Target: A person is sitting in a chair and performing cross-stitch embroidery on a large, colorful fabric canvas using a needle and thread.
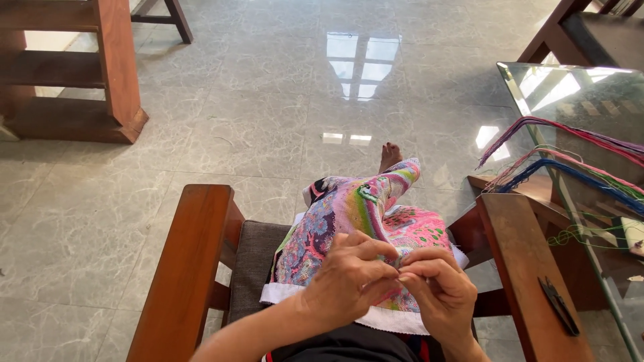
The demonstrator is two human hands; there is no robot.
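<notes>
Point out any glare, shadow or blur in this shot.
Head view: window glare on the tiled floor and on the glass table; both hands and the embroidered cloth are evenly lit and sharp; soft shadow under the wooden armrest.

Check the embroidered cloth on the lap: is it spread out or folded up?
Spread out. The embroidered cloth drapes open over the lap and raised knee, its white edge showing below the left hand and right hand pinching together over it.
</notes>
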